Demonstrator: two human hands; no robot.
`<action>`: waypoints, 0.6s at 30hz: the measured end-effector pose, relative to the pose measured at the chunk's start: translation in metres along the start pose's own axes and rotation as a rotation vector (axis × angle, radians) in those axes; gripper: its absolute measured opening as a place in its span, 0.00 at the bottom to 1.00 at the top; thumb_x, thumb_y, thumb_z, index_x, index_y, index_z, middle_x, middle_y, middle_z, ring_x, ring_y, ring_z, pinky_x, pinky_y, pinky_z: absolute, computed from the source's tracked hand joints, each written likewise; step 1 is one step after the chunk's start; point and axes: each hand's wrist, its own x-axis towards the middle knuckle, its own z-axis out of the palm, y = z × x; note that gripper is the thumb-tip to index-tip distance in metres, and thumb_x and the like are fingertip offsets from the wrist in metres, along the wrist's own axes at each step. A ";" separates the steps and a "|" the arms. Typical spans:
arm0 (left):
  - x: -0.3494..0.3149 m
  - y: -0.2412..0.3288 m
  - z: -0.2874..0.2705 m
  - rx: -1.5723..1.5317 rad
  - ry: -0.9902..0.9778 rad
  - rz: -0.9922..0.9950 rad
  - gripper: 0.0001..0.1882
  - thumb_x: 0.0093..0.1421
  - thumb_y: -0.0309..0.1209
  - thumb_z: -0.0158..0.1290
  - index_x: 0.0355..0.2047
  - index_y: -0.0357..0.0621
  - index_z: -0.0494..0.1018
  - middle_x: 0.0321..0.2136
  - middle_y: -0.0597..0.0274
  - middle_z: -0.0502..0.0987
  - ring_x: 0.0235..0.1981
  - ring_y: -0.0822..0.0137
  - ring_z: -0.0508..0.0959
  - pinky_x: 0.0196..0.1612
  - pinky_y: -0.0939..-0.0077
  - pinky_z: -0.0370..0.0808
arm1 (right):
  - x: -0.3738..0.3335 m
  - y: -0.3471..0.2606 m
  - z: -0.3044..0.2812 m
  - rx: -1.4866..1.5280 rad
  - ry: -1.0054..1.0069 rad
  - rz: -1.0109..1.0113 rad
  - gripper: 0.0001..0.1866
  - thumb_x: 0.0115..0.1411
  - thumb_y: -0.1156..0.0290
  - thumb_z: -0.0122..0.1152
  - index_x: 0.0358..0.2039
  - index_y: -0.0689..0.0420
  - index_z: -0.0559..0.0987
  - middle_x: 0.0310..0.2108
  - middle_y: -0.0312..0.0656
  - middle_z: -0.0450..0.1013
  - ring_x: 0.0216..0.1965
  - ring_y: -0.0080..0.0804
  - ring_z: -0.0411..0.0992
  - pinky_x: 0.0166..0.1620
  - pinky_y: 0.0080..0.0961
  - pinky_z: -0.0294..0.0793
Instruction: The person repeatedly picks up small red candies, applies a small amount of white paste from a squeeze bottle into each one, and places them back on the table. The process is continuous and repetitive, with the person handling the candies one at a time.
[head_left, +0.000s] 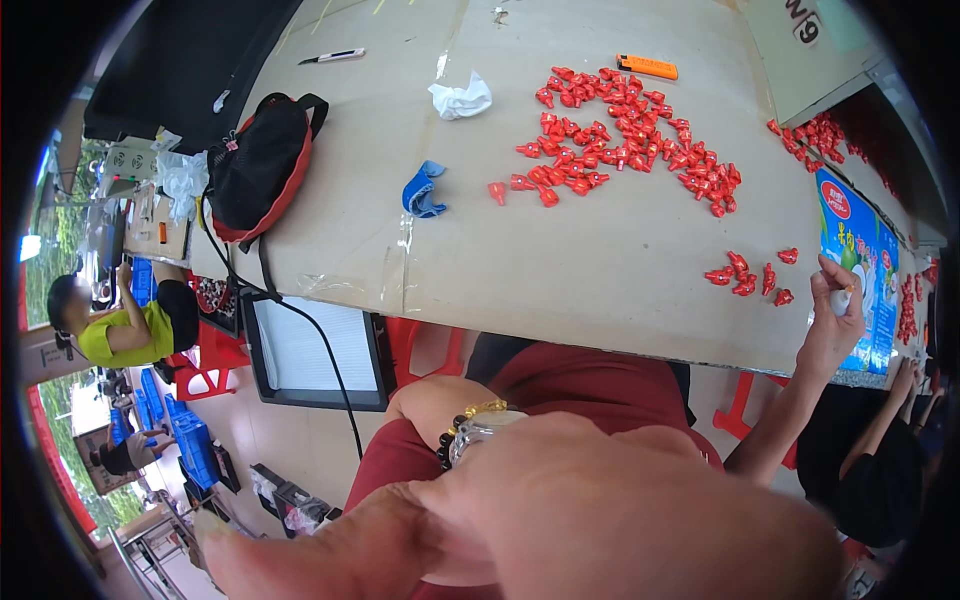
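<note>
Close to the camera, my left hand (pixel 600 500) fills the lower middle, large and blurred. Its thumb points to the left; the other fingertips are hidden. On that wrist are a watch (pixel 490 424) and a beaded bracelet (pixel 449 447). At the table's right front edge, my right hand (pixel 838 318) is closed round a small white object (pixel 842 298), mostly covered by the fingers. Just left of it lie several small red plastic pieces (pixel 744 284). A larger scattered pile of the same red pieces (pixel 640 130) spreads farther back on the table (pixel 560 270).
An orange lighter (pixel 648 67), crumpled tissue (pixel 462 97), blue curled strip (pixel 424 190) and craft knife (pixel 333 56) lie on the table. A black-and-red bag (pixel 265 170) sits left, its cord hanging down. A blue printed sheet (pixel 862 270) lies right; people sit at both sides.
</note>
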 end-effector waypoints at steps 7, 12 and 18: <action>-0.001 -0.008 -0.005 -0.162 0.016 0.023 0.14 0.64 0.43 0.47 0.31 0.45 0.66 0.22 0.63 0.72 0.23 0.66 0.72 0.27 0.77 0.64 | -0.007 -0.012 -0.004 0.037 0.004 -0.029 0.09 0.55 0.82 0.59 0.37 0.60 0.79 0.34 0.35 0.72 0.36 0.21 0.68 0.43 0.18 0.69; -0.016 -0.008 -0.026 -0.298 0.139 0.002 0.14 0.64 0.42 0.47 0.30 0.44 0.67 0.22 0.63 0.72 0.23 0.66 0.73 0.26 0.78 0.64 | -0.010 -0.022 -0.004 0.059 0.003 -0.049 0.08 0.53 0.84 0.59 0.35 0.61 0.79 0.35 0.37 0.72 0.37 0.23 0.69 0.43 0.18 0.70; -0.070 -0.016 -0.077 0.631 0.977 -0.587 0.07 0.58 0.30 0.54 0.32 0.39 0.70 0.22 0.63 0.72 0.24 0.76 0.70 0.27 0.84 0.64 | -0.016 -0.026 0.006 0.171 -0.077 0.035 0.11 0.49 0.87 0.58 0.33 0.62 0.79 0.36 0.38 0.71 0.37 0.24 0.69 0.41 0.18 0.70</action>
